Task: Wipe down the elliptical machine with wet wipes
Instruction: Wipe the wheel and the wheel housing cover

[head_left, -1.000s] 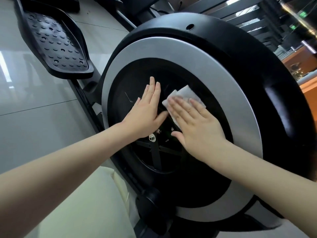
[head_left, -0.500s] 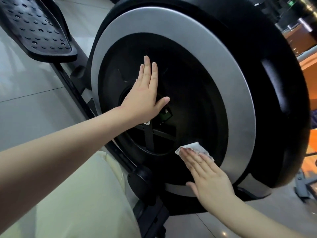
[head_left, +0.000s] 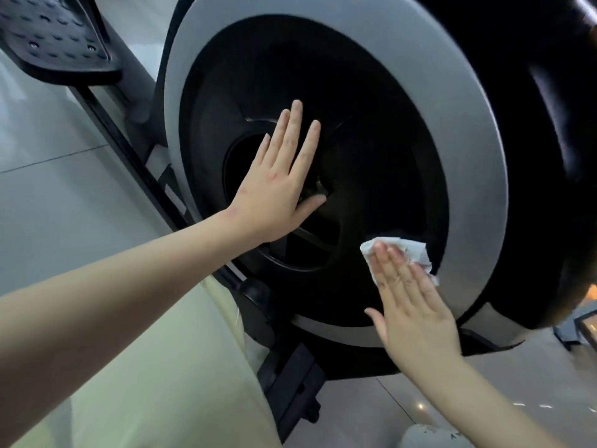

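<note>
Lower right of frame: the right hand (head_left: 410, 302), fingers straight, presses a crumpled white wet wipe (head_left: 412, 248) onto the black plastic wheel disc (head_left: 371, 124) beside its silver ring (head_left: 468, 156). The left hand (head_left: 274, 189) lies flat mid-frame, grasping nothing. Unpinched, seemingly bunched, the wipe could slip free.

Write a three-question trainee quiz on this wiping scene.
1. Fill in: the ring around the black disc is ____ in colour.
2. True or false: the right hand presses the wet wipe against the machine with straight fingers.
3. The left hand rests flat on: A the ring; B the black disc; C the wet wipe.
Key: 1 silver; 2 true; 3 B.
</note>
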